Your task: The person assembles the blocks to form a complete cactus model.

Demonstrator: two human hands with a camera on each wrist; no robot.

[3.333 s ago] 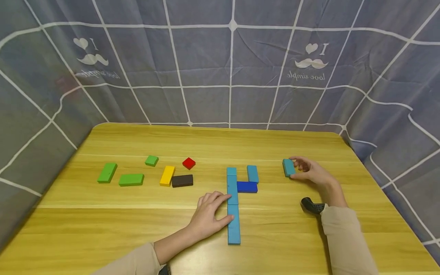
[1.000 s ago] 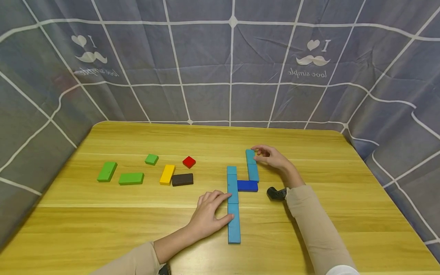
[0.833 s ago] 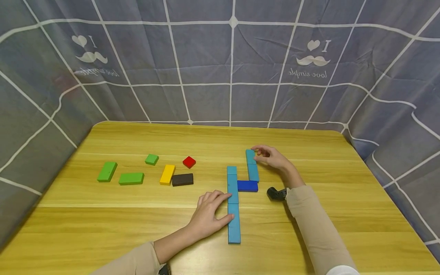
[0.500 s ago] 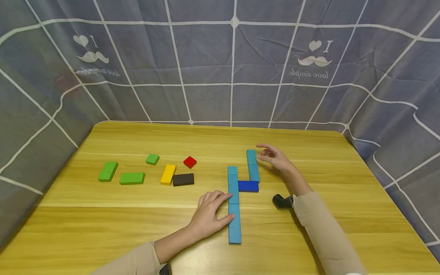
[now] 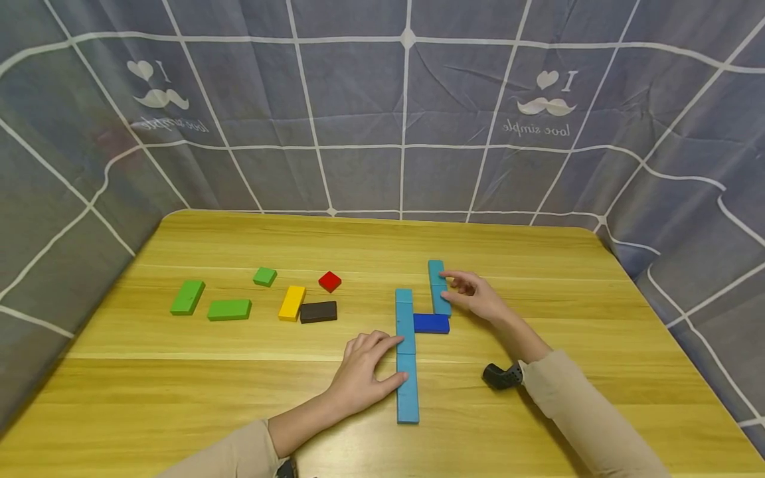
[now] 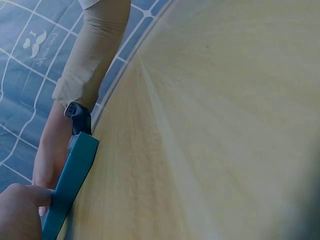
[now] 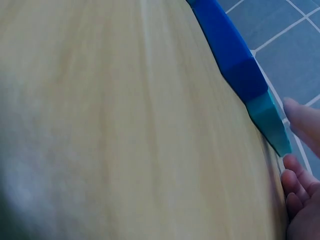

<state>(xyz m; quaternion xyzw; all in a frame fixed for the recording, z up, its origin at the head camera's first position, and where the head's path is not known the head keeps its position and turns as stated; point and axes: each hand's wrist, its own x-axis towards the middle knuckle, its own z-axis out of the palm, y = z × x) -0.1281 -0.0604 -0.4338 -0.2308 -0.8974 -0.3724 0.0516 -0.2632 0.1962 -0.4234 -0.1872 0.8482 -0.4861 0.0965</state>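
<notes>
My left hand rests against a straight column of light blue blocks, its index finger and thumb touching them. In the left wrist view the thumb lies against a block. A dark blue block extends right from the column. From its far right end two light blue blocks run away in line, end to end. My right hand is at their right side, index fingertip at the far block and thumb at the near block, the other fingers loosely bent.
To the left lie a red block, a black block, a yellow block and several green blocks. A grey curtain with white lines borders the table at the back and sides.
The right hand brought a light blue block from the right, set it at the far end of the other one, let go, drew back and came nearer along the pair. The left hand stayed put.
</notes>
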